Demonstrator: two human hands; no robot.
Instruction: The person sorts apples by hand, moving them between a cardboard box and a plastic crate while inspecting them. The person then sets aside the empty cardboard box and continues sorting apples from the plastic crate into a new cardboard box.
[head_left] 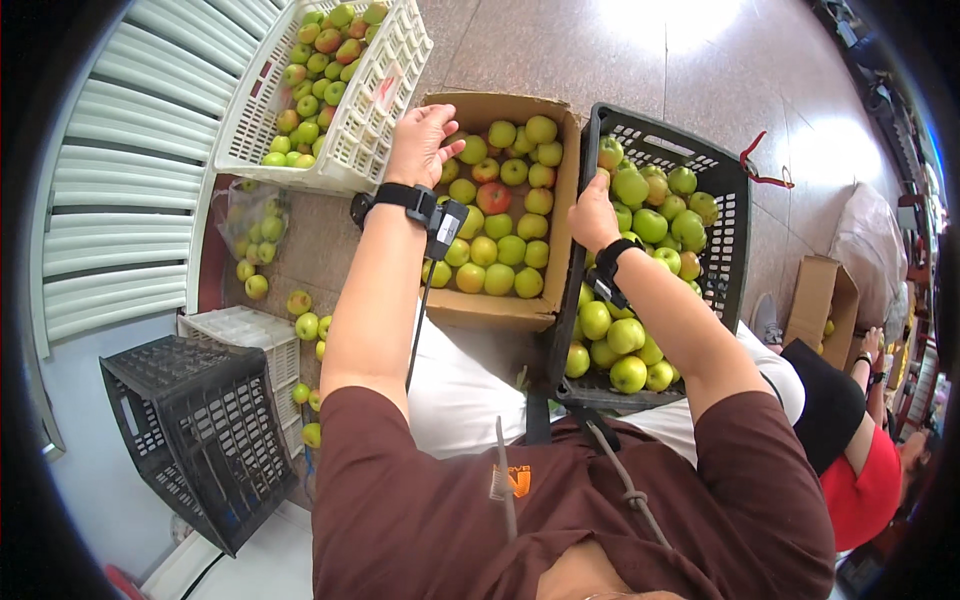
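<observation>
My left hand (422,145) hovers over the left wall of an open cardboard box (500,312), palm turned inward. Its fingers are loosely bent and apart, with nothing in them. Green and red-tinged apples (493,197) lie across the box's bottom. Right of it stands a black plastic crate (733,240) heaped with mostly green apples (650,224). At the crate's left rim, my right hand (594,214) has its fingers curled closed. A blushed green apple (609,152) shows just past its fingertips; whatever lies inside the grip is hidden.
A white crate (375,130) full of apples stands at the far left, beside a clear bag of apples (262,218). Loose apples (306,325) lie on the floor near a tipped black crate (200,440). On the right, a person in red (862,490) sits near another cardboard box (815,300).
</observation>
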